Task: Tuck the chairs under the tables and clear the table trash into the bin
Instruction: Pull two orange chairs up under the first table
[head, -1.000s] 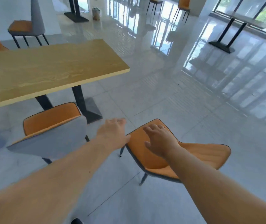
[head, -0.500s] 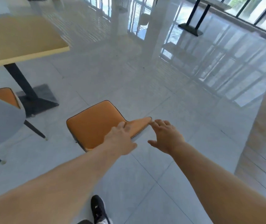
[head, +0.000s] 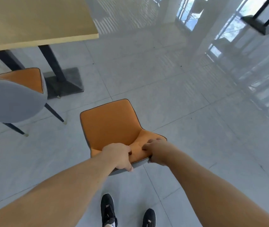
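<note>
An orange chair [head: 109, 126] with a grey back stands on the tiled floor right in front of me, seat facing away. My left hand [head: 119, 155] grips the top of its backrest on the left. My right hand [head: 156, 150] grips the same backrest top on the right. The wooden table [head: 37, 22] is at the upper left, well apart from this chair. A second orange and grey chair [head: 15, 94] sits at the left, its seat partly under the table beside the black table base [head: 63, 81].
My two black shoes [head: 108, 209] stand on the floor just behind the chair. Another table's black base [head: 258, 24] is at the far upper right. Glossy grey tiles [head: 179, 95] stretch between the tables.
Both hands have closed on the top of the chair's backrest, where before they only hovered at it. My view has tilted down and I stand squarely behind the chair.
</note>
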Action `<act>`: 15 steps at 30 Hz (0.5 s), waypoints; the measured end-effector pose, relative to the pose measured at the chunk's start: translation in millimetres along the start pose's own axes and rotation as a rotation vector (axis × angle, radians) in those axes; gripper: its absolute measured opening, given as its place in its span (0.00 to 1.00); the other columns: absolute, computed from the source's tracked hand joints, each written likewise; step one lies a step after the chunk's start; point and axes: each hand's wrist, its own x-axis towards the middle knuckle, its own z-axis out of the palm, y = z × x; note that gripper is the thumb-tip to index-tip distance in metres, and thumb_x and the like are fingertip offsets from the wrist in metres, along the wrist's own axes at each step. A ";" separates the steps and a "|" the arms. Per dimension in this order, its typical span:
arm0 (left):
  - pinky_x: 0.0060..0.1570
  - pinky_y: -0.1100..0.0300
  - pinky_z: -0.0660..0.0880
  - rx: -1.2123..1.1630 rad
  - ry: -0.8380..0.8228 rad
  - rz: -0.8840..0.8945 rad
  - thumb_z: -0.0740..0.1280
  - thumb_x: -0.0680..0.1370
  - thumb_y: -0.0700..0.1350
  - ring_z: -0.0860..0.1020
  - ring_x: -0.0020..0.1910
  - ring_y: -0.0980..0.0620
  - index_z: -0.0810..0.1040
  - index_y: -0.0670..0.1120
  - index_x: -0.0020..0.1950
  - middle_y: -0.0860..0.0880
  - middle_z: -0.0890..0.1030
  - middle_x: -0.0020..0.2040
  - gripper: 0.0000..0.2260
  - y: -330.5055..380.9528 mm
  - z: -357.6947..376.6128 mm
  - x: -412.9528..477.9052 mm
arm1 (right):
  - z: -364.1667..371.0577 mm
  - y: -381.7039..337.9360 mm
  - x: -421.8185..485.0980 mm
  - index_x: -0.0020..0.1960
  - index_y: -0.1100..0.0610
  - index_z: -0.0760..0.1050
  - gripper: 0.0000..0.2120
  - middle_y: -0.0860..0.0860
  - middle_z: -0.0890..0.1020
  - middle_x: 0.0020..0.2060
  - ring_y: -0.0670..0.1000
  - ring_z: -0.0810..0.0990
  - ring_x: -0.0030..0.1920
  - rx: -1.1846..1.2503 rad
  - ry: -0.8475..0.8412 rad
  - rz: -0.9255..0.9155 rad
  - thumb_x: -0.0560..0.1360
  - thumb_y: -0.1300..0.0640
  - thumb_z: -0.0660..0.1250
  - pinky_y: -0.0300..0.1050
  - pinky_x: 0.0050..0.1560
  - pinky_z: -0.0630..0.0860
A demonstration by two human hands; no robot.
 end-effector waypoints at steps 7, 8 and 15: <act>0.43 0.53 0.73 -0.124 0.401 -0.235 0.69 0.78 0.60 0.78 0.52 0.46 0.76 0.52 0.63 0.50 0.79 0.54 0.18 -24.9 -35.8 -0.9 | -60.9 7.3 78.9 0.67 0.44 0.75 0.16 0.49 0.78 0.60 0.57 0.74 0.62 -0.006 0.167 -0.168 0.80 0.46 0.68 0.49 0.57 0.73; 0.46 0.51 0.75 -0.126 0.425 -0.278 0.68 0.79 0.60 0.78 0.54 0.45 0.76 0.52 0.63 0.49 0.78 0.54 0.17 -33.7 -42.5 -0.4 | -71.6 0.4 92.5 0.66 0.44 0.75 0.15 0.49 0.78 0.59 0.56 0.75 0.61 -0.030 0.178 -0.196 0.80 0.46 0.68 0.47 0.53 0.72; 0.56 0.46 0.78 -0.166 0.571 -0.416 0.69 0.80 0.56 0.77 0.56 0.45 0.76 0.51 0.59 0.49 0.78 0.55 0.12 -137.0 -89.0 13.1 | -143.1 -62.7 182.8 0.60 0.45 0.75 0.12 0.49 0.76 0.51 0.56 0.76 0.50 -0.057 0.246 -0.301 0.79 0.42 0.66 0.48 0.41 0.69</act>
